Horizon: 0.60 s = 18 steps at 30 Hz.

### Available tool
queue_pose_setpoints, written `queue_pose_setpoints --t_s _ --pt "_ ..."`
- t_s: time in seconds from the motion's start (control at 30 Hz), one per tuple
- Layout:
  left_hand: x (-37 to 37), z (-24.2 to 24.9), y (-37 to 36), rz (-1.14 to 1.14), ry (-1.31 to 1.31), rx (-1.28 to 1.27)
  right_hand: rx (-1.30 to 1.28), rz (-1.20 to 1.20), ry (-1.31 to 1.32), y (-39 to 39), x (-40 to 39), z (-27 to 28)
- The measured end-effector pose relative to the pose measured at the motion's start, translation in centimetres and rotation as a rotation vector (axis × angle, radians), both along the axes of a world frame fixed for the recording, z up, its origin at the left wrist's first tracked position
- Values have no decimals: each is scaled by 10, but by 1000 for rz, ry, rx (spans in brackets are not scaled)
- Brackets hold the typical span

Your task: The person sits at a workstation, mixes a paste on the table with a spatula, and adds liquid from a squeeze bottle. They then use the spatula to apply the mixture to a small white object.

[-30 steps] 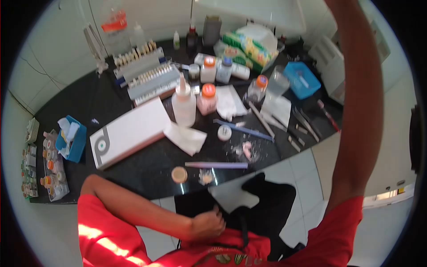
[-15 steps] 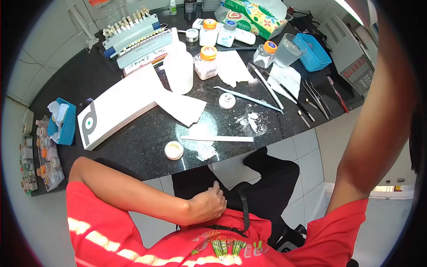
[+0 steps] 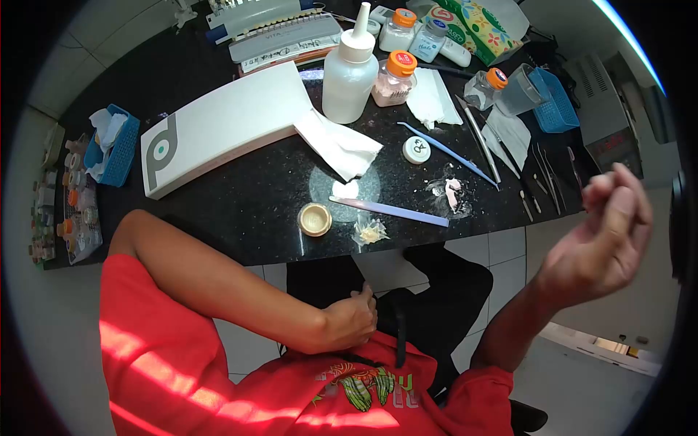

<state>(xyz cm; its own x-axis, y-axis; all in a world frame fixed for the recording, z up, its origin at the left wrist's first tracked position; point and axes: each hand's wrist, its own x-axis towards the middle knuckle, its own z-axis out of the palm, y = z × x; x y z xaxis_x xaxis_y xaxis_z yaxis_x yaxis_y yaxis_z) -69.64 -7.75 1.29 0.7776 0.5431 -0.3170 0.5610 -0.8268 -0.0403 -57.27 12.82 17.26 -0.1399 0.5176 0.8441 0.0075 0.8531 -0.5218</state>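
My left hand [image 3: 351, 317] rests in my lap, fingers curled in; nothing shows in it, though its underside is hidden. Beyond the table's right front edge my right hand [image 3: 596, 243] is raised, its fingers bent loosely together with nothing visible in them. On the dark speckled table, a small round jar [image 3: 315, 219] stands open. Beside it lie a pale flat spatula [image 3: 392, 211] and a pale yellowish mound [image 3: 371, 232]. Farther right are a white lid [image 3: 416, 150], a blue double-ended tool [image 3: 451, 156] and a smear of pinkish-white powder [image 3: 453, 195].
A long white box [image 3: 225, 120] spans the left side, near a white squeeze bottle [image 3: 350, 80]. Orange-capped jars [image 3: 393, 80] stand behind. Tweezers and slim instruments [image 3: 549, 174] lie at right, near a blue basket [image 3: 556, 102]. Another blue basket [image 3: 120, 149] sits far left.
My right hand, out of view before, has come down into sight at the right, and that arm is now bent. The view has shifted; my left hand stays in my lap.
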Motion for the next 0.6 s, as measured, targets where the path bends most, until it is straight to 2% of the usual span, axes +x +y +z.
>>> queue_pose_setpoints --t_s 0.03,0.1,0.13,0.2,0.3,0.5,0.6 --pt "-1 1 1 -12 2 -5 -136 -145 -139 -16 -15 -21" --pt "-3 1 5 -24 16 -4 -101 53 -531 -18 -14 -49" --pt "-2 0 4 -11 2 -12 33 141 -585 -19 -19 -61" --pt "-3 -1 4 0 -8 -18 83 256 -690 -32 -25 -74" --pt "-4 -1 5 -4 -22 13 146 243 -841 -41 -29 -80" --pt "-6 3 6 -11 -22 -15 203 176 -925 -43 -29 -81" --pt "-6 2 5 -25 -48 17 163 185 -786 -49 -20 -70"
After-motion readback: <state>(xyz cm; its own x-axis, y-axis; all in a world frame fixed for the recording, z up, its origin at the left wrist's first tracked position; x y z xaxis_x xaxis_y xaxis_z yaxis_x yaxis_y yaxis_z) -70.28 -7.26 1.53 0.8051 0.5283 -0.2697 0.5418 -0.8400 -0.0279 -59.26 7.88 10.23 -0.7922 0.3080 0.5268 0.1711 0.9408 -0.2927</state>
